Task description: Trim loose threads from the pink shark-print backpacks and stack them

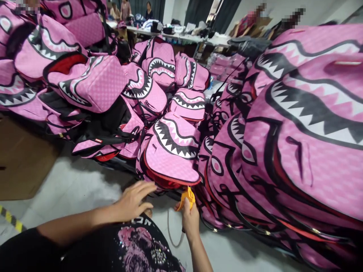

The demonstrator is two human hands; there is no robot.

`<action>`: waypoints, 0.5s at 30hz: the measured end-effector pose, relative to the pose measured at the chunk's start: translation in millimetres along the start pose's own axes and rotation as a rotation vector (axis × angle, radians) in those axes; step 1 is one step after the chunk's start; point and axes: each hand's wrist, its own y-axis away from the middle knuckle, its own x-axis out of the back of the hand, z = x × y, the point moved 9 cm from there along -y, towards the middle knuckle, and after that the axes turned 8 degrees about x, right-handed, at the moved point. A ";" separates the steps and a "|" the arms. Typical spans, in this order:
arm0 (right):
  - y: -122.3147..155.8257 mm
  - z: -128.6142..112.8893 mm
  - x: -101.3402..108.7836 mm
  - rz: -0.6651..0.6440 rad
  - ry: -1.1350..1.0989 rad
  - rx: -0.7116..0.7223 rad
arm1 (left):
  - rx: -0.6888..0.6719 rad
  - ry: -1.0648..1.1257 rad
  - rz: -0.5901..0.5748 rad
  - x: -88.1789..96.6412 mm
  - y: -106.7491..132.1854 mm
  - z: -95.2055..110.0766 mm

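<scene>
Gripping yellow tool [187, 199] in your right hand [189, 221] | tool pointing forward, bag [167, 162] lying ahead | left hand [132, 202] hovering unclenched

the nearest pink backpack [170, 166] is faced in smooth, leather-like sheeting with a soft sheen, and red cloth-like lining [166, 182] is shown at its edge. the yellow tool [187, 199] appears to be made of smooth plastic. the black shirt [93, 247] is made of matt cloth (glittering studs [159, 257] are scattered over its front). the box [28, 162] is formed of matt brown cardboard, the floor [66, 181] is finished smooth and faintly glossy, and the pink packs [222, 64] are wrapped in clear, shiny film.
</scene>
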 end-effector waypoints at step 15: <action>88.4 -24.8 20.0 0.270 0.070 -0.008 | -0.129 -0.428 0.186 78.2 -216.6 61.0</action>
